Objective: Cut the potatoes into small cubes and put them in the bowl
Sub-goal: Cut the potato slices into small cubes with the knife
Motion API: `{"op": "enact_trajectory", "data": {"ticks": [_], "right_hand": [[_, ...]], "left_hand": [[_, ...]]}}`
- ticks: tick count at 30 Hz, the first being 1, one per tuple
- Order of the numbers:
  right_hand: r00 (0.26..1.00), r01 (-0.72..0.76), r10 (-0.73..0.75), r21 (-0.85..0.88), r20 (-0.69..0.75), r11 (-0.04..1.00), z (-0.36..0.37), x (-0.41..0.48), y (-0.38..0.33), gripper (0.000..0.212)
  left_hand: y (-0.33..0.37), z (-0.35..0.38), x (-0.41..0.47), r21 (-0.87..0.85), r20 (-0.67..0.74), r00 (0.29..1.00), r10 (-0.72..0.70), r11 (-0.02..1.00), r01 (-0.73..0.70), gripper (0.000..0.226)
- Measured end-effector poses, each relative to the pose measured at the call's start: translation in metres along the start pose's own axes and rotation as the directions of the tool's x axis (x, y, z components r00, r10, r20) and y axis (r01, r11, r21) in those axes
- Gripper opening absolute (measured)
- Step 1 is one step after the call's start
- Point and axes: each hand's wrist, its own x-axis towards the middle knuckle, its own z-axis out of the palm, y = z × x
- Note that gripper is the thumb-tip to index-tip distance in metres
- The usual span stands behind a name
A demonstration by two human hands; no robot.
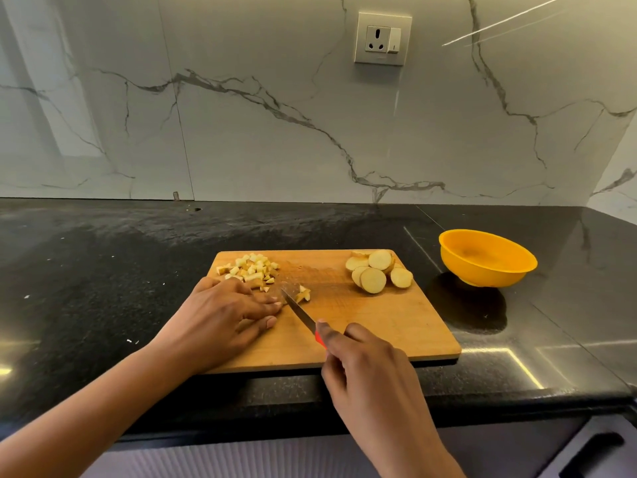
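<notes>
A wooden cutting board [379, 326] lies on the black counter. Small potato cubes [251, 267] are heaped at its far left corner. Several round potato slices [377, 274] lie at its far right. My left hand [224, 315] rests flat on the board, fingertips beside a few potato pieces [303, 294]. My right hand [365, 363] grips a red-handled knife [300, 312], whose blade angles up-left with its tip at those pieces. An orange bowl [487, 258] stands empty to the right of the board.
The black granite counter [103, 288] stretches left and right of the board, with small scraps on the left. A marble wall with a power socket [382, 37] stands behind. A drawer handle [593, 450] shows below the counter edge at right.
</notes>
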Motion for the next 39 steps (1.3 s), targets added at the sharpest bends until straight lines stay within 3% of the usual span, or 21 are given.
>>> {"op": "enact_trajectory", "data": {"ticks": [2,4,5,12,16,18,25,39], "right_hand": [[0.999,0.028,-0.030,-0.046,-0.036,0.999,0.003,-0.001,0.003,0.048],[0.993,-0.058,0.065,-0.080,0.098,0.995,0.005,-0.001,0.000,0.046],[0.995,-0.050,0.058,-0.097,0.078,0.994,0.007,0.000,0.000,0.046],[0.995,0.095,-0.090,-0.145,0.036,0.985,0.008,0.007,-0.011,0.051],[0.994,0.069,-0.056,-0.129,0.097,0.989,-0.004,-0.007,-0.006,0.055],[0.993,0.023,0.003,-0.219,0.120,0.975,-0.009,-0.010,0.000,0.053],[1.000,0.016,-0.012,-0.174,0.023,0.985,0.000,-0.003,0.000,0.049],[0.998,-0.003,0.013,-0.142,0.064,0.990,0.009,0.000,-0.004,0.050]], "left_hand": [[-0.001,-0.001,0.000,0.002,0.020,1.000,-0.003,1.000,0.003,0.065],[0.000,-0.002,0.000,0.033,-0.006,1.000,0.022,0.999,-0.022,0.063],[0.001,-0.002,0.000,0.050,-0.017,0.999,0.040,0.998,-0.039,0.062],[-0.001,-0.001,0.001,0.086,-0.020,0.997,0.075,0.994,-0.073,0.057],[-0.004,0.002,-0.002,0.004,-0.009,0.999,0.031,1.000,-0.031,0.062],[-0.005,0.002,-0.003,-0.023,0.001,1.000,0.018,1.000,-0.018,0.064],[-0.003,0.000,-0.004,-0.032,-0.011,1.000,-0.005,0.999,0.005,0.066],[-0.004,-0.002,-0.002,-0.002,-0.020,0.998,0.058,0.998,-0.058,0.058]]}}
